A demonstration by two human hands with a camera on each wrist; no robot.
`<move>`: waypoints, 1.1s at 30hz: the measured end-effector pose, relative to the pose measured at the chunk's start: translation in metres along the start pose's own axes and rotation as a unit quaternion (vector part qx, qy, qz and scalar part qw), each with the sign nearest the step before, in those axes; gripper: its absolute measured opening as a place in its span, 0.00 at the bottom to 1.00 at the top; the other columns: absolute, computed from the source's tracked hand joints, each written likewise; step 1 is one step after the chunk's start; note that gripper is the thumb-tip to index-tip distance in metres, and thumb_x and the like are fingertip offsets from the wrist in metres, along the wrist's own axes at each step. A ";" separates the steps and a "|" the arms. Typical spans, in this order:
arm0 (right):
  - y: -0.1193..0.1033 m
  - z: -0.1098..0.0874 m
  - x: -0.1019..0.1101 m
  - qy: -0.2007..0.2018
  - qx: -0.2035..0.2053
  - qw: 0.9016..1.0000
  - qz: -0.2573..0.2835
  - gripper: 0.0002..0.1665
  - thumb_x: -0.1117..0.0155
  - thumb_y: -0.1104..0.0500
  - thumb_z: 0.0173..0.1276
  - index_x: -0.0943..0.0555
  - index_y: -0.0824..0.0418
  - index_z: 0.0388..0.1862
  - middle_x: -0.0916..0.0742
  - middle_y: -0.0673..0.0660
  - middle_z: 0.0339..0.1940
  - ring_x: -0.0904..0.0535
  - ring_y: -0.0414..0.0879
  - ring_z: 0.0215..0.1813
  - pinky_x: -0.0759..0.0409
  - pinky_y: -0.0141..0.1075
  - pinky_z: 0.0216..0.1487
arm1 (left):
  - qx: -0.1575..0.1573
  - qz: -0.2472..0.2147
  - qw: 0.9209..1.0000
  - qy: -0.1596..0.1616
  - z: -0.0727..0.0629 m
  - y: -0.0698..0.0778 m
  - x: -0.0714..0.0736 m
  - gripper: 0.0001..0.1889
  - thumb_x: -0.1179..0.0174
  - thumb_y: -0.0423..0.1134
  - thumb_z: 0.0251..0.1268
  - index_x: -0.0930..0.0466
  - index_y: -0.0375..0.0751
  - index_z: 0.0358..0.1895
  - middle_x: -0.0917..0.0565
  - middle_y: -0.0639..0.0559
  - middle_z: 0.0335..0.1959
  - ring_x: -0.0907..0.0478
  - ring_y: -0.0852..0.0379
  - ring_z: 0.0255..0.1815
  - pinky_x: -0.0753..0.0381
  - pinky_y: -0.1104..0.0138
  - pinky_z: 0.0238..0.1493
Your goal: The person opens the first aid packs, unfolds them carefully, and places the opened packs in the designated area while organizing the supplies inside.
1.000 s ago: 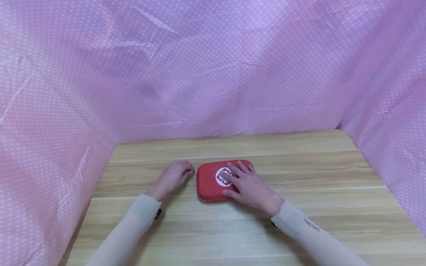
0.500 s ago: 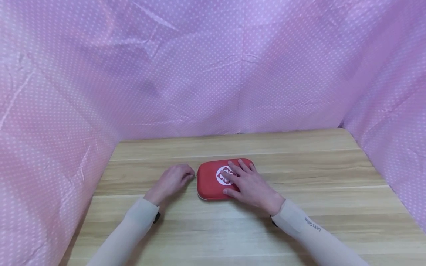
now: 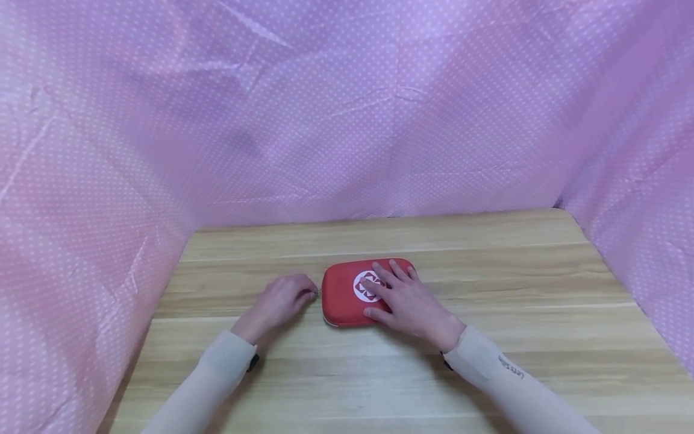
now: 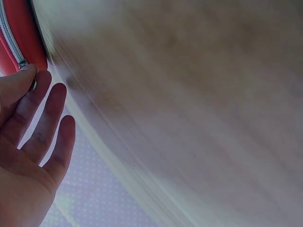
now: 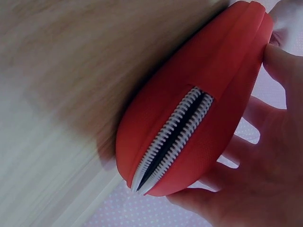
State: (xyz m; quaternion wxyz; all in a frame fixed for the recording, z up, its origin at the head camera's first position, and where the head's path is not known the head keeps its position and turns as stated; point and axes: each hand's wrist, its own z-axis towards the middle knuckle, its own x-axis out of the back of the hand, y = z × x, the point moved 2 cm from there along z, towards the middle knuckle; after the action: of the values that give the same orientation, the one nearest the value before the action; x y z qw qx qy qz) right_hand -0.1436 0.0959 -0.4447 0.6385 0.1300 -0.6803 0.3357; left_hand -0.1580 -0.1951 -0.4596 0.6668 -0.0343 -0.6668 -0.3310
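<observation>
A red zippered hard case (image 3: 340,298) with a white round emblem (image 3: 362,286) lies flat on the table. My right hand (image 3: 410,306) rests on its lid with spread fingers and partly covers the emblem. At the left end, thumb and forefinger of my left hand (image 3: 276,302) pinch the zipper pull (image 3: 318,292). In the left wrist view a grey zipper (image 4: 12,40) runs up to the slider (image 4: 22,64) at the thumb tip, and the other fingers stand loosely apart. The right wrist view shows parted zipper teeth (image 5: 163,137) with a dark gap between them.
The light wood table (image 3: 347,386) has its far edge against a pink dotted cloth (image 3: 303,120), which also hangs along both sides. Dark wristbands (image 3: 253,363) show at both cuffs.
My left hand has slid a little toward me along the case's left end, pinching the zipper pull. The right hand stays in place on the lid.
</observation>
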 end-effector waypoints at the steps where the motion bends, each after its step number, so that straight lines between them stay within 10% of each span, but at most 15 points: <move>1: 0.000 0.000 0.000 0.000 0.001 1.000 -0.001 0.39 0.35 0.35 0.72 0.26 0.48 0.77 0.32 0.62 0.81 0.43 0.69 0.81 0.45 0.69 0.76 | 0.003 0.000 1.000 -0.002 -0.001 0.001 0.000 0.05 0.29 0.33 0.66 0.10 0.44 0.43 0.11 0.55 0.40 0.14 0.56 0.45 0.14 0.58 0.51; 33: -0.001 -0.002 0.000 0.008 0.008 1.000 -0.006 0.39 0.36 0.35 0.72 0.26 0.49 0.77 0.32 0.62 0.81 0.43 0.69 0.81 0.45 0.69 0.75 | 0.006 -0.009 1.000 -0.014 -0.030 0.017 -0.003 0.05 0.26 0.38 0.63 0.09 0.50 0.41 0.14 0.63 0.37 0.19 0.66 0.38 0.14 0.64 0.47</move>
State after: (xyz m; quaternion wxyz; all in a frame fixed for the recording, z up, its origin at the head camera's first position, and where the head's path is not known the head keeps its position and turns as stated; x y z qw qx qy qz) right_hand -0.1420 0.0964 -0.4441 0.6450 0.1365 -0.6717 0.3379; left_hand -0.1231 -0.1957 -0.4592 0.6543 -0.0290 -0.6786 -0.3324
